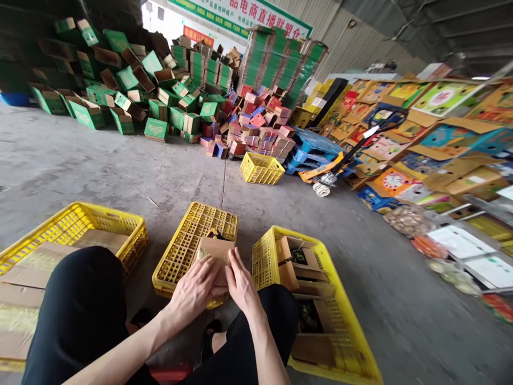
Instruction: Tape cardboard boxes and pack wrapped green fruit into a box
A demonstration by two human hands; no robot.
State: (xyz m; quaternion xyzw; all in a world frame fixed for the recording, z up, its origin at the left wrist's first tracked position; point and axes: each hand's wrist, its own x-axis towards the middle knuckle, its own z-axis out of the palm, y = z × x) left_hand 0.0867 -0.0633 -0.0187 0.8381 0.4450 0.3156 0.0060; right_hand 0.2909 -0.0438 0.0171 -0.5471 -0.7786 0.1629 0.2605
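A small cardboard box (pixel 216 251) sits on an upturned yellow crate (pixel 188 227) in front of me. My left hand (pixel 196 286) presses against the near left part of the box, fingers bent over its edge. Along the right side lies my right hand (pixel 242 283), its fingers close together and gripping the box. Clear tape shows at the box's left edge. Just behind it is a black and yellow object (pixel 215 233), mostly hidden, perhaps a tape dispenser. To my right, a yellow crate (pixel 336 299) holds several open cardboard boxes (pixel 310 315) with dark contents.
At left, a yellow crate (pixel 136 227) holds taped boxes (pixel 24 267). Ahead stand another yellow crate (pixel 262 170), blue pallets (pixel 310 144) and a pallet jack (pixel 332 168). Green cartons (pixel 156 128) are heaped behind; colourful cartons (pixel 436 139) are stacked at right.
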